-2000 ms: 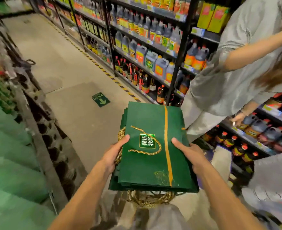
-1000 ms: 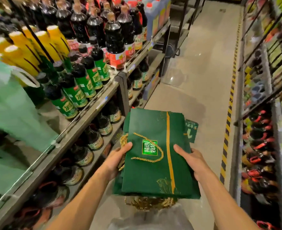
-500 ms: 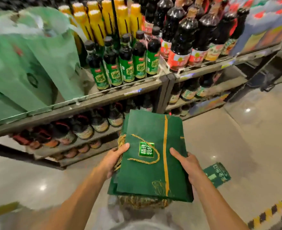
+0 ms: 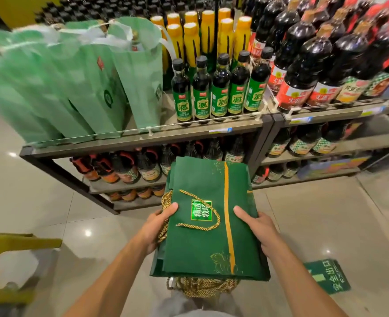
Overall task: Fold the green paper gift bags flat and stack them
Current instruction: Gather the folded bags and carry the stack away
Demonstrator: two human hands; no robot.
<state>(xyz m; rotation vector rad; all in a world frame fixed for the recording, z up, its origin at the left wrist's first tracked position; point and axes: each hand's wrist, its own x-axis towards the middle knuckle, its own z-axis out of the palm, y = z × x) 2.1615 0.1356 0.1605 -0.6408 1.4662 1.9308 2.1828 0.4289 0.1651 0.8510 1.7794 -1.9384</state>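
bags: one stack of flat green gift bags (image 4: pixel 207 236), count unclear, being held mid-air before shelf (image 4: pixel 143 138)
left hand (image 4: pixel 156 227): gripping left edge, thumb on top
right hand (image 4: pixel 259 229): gripping right edge, thumb on top
green-label bottles (image 4: pixel 219 88): five, standing on shelf
change: same grip staying; view turning to face shelf

Gift bags (image 4: pixel 200 248): dark green. The top bag carries one gold stripe (image 4: pixel 229 213) lengthwise, a bright green label (image 4: pixel 201 210) with pale characters, and fine gold line drawings.
Cord handles (image 4: pixel 200 228): twisted gold.
Shelf bags (image 4: pixel 85 83): pale mint green.
Front bottles (image 4: pixel 219 88): dark, with green labels.
Right-hand bottles (image 4: pixel 292 88): dark, with red labels.
Rear bottles (image 4: pixel 191 40): yellow.
Floor (image 4: pixel 326 213): glossy beige tile.
Floor sticker (image 4: pixel 326 276): green with white characters.
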